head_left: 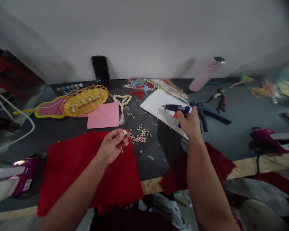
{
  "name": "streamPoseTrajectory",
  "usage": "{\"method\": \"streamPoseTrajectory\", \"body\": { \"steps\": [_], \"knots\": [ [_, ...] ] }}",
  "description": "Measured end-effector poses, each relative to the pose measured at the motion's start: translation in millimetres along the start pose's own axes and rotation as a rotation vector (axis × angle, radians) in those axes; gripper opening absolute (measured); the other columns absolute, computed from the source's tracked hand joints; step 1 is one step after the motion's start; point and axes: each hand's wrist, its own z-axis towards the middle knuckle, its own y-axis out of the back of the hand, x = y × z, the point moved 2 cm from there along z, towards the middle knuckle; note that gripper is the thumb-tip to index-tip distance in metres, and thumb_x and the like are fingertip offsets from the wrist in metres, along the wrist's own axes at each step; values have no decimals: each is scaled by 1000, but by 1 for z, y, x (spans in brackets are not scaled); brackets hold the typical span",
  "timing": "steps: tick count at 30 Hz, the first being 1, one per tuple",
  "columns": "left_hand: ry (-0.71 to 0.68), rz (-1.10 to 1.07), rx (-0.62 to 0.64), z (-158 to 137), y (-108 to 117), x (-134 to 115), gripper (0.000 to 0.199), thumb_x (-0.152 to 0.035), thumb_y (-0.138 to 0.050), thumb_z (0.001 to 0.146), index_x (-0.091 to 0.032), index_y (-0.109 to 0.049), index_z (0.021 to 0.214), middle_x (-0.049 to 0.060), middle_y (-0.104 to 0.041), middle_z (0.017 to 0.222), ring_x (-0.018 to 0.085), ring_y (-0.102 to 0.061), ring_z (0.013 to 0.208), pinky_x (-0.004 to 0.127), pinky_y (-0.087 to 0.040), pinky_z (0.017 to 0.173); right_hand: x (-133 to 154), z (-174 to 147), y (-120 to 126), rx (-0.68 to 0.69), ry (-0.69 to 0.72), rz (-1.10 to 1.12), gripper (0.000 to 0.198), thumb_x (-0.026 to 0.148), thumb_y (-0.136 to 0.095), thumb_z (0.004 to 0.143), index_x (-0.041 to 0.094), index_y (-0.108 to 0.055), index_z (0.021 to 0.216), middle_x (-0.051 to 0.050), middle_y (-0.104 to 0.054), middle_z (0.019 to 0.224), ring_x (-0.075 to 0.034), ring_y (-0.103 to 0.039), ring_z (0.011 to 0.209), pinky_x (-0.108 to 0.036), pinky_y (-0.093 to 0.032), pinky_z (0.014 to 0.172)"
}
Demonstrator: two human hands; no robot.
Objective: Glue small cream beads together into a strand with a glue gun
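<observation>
My left hand is raised over a red felt sheet, pinching a small pale piece between thumb and fingertips. Similar small pale pieces lie in a loose heap just right of it. On the right, my right hand grips a blue glue gun, its nozzle pointing left above a white sheet of paper. Blue-handled tools lie beside that hand. A beaded loop with a pale green tassel rests behind the heap.
A yellow woven basket overlaps pink paper at the left. A phone and a pink bottle stand near the wall. Purple devices sit at both sides. Pliers lie on the right.
</observation>
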Motion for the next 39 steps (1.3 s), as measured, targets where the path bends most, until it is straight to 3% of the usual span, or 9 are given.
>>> {"method": "streamPoseTrajectory", "body": {
  "steps": [3, 6, 8, 10, 14, 17, 28, 34, 39],
  "knots": [
    [0, 9, 8, 0, 1, 1, 8, -21, -65, 76, -13, -64, 79, 3, -61, 77, 6, -50, 60, 19, -43, 55, 5, -3, 1, -42, -6, -163, 82, 48, -51, 76, 0, -22, 137, -27, -52, 117, -37, -50, 107, -51, -40, 85],
    [11, 20, 3, 0, 1, 1, 10, -22, -66, 75, -13, -64, 78, 2, -61, 76, 6, -50, 60, 19, -43, 55, 28, -12, 6, -106, 138, -279, 71, 39, -51, 77, 0, -31, 132, -28, -40, 130, -39, -36, 121, -55, -31, 94],
    [19, 21, -7, 0, 0, 1, 12, -23, -68, 73, -13, -64, 78, 2, -61, 76, 6, -50, 59, 19, -43, 55, 52, -24, 8, -115, 280, -270, 55, 33, -52, 77, 8, -43, 125, -22, -45, 128, -36, -39, 119, -53, -32, 94],
    [29, 24, -13, 0, 0, 2, 12, -23, -68, 73, -13, -64, 78, 3, -62, 76, 6, -50, 59, 19, -43, 55, 75, -38, 6, 57, 425, -163, 32, 27, -49, 80, 16, -55, 110, -14, -59, 111, -29, -53, 103, -45, -41, 86],
    [32, 33, -7, 0, 0, 3, 10, -23, -67, 75, -14, -64, 78, 3, -62, 75, 6, -51, 59, 18, -43, 54, 104, -69, -13, 635, 716, -6, 15, 18, -49, 81, 22, -61, 87, -4, -64, 87, -17, -59, 80, -30, -46, 72],
    [27, 36, 2, 0, 1, 4, 10, -23, -66, 75, -14, -64, 79, 3, -62, 76, 5, -51, 59, 18, -43, 55, 103, -81, -28, 821, 764, -61, 9, 17, -56, 78, 21, -60, 85, -3, -63, 83, -16, -58, 77, -27, -44, 68],
    [37, 29, 16, 0, 0, 3, 10, -22, -66, 75, -14, -64, 79, 3, -63, 77, 5, -52, 59, 18, -43, 55, 84, -74, -42, 615, 681, -168, 18, 10, -49, 79, 21, -57, 91, -3, -58, 91, -13, -56, 77, -24, -39, 67],
    [43, 26, 9, 0, -1, 3, 10, -22, -66, 75, -13, -65, 80, 4, -64, 77, 5, -52, 58, 18, -44, 55, 98, -81, -43, 711, 815, -78, 19, 8, -47, 81, 21, -59, 85, -1, -58, 87, -12, -55, 81, -21, -39, 70],
    [49, 20, 5, 0, -2, 3, 12, -22, -69, 72, -13, -65, 79, 3, -64, 76, 5, -51, 57, 17, -44, 54, 96, -85, -50, 724, 817, -221, 15, 11, -49, 82, 20, -60, 88, -2, -58, 89, -12, -54, 83, -21, -39, 71]
  ]
}}
